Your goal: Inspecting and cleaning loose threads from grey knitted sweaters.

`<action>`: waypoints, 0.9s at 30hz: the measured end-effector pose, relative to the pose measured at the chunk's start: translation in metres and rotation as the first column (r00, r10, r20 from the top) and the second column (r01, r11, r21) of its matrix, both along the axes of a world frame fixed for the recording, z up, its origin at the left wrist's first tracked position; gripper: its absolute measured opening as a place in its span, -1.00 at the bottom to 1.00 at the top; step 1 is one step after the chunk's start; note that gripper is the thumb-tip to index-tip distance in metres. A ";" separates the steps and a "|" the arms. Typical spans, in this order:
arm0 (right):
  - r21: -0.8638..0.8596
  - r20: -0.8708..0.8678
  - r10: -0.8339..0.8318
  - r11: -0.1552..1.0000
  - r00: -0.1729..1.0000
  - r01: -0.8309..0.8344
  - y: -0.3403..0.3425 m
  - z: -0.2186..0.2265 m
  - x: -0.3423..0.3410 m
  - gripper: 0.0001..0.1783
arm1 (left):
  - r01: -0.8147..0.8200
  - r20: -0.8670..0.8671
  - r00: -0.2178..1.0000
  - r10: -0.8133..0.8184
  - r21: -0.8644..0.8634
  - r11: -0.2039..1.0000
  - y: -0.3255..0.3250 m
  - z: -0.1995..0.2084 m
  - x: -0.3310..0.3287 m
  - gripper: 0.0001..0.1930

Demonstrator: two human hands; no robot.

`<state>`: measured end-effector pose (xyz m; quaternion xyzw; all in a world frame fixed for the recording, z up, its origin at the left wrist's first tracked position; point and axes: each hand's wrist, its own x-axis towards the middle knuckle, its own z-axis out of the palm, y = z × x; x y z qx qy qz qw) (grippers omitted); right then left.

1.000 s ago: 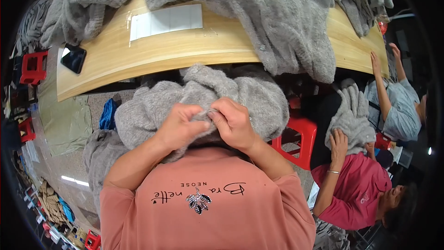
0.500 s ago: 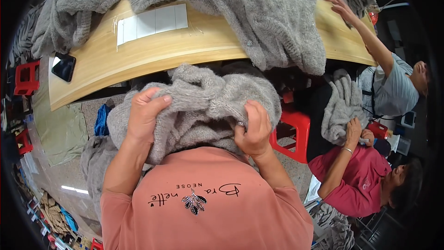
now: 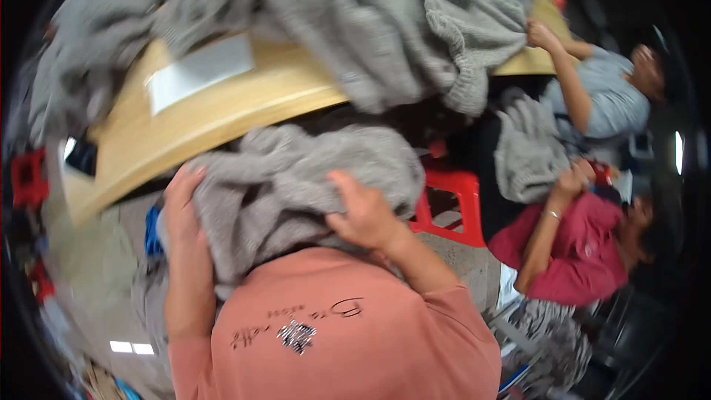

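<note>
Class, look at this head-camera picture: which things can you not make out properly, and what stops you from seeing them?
- Left hand, head view: palm pressed into the grey knitted garment, fingertips smeared by motion blur.
- Right hand: fingertips buried in the knit.
- White sheet on the wooden table: too blurred to read.
- Table's far side: covered by heaped grey knitwear.
</note>
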<state>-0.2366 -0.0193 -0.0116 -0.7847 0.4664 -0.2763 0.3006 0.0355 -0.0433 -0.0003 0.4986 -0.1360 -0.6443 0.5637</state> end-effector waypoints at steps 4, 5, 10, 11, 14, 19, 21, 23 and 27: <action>-0.382 -0.051 -0.049 0.924 0.997 0.026 -0.003 -0.005 0.003 -0.53 | -0.064 -0.068 0.995 0.070 0.086 0.994 -0.003 -0.002 -0.002 -0.65; -0.360 0.105 -0.091 0.925 0.990 0.123 -0.008 -0.004 0.003 -0.60 | 0.004 -0.078 0.997 -0.001 0.035 0.999 -0.005 0.000 -0.004 -0.64; -0.316 0.221 -0.178 0.917 0.959 0.243 -0.016 0.018 -0.003 -0.72 | 0.099 -0.052 0.993 -0.104 -0.082 0.992 -0.011 0.011 -0.013 -0.65; -0.321 0.281 -0.132 0.920 0.950 0.223 -0.016 0.023 -0.006 -0.69 | 0.087 0.015 0.996 -0.086 -0.097 0.991 -0.011 0.014 -0.017 -0.67; -0.573 0.146 0.061 0.819 0.987 0.034 -0.014 0.035 -0.006 -0.77 | 0.149 0.090 0.987 -0.135 -0.168 0.974 -0.006 0.021 -0.035 -0.78; -0.605 0.157 0.347 0.774 0.925 -0.188 -0.013 0.043 0.024 -0.90 | 0.497 0.577 0.764 -0.287 -0.243 0.833 0.009 0.027 -0.071 -0.95; -0.623 0.172 0.332 0.766 0.927 -0.159 -0.013 0.043 0.029 -0.87 | 0.522 0.599 0.750 -0.282 -0.274 0.807 0.010 0.028 -0.077 -0.93; -0.625 0.195 0.314 0.770 0.929 -0.129 -0.013 0.041 0.031 -0.86 | 0.520 0.553 0.779 -0.296 -0.306 0.797 0.011 0.028 -0.077 -0.90; -0.653 0.183 0.283 0.751 0.941 -0.099 -0.013 0.040 0.028 -0.85 | 0.548 0.448 0.789 -0.421 -0.201 0.812 0.013 0.027 -0.070 -0.90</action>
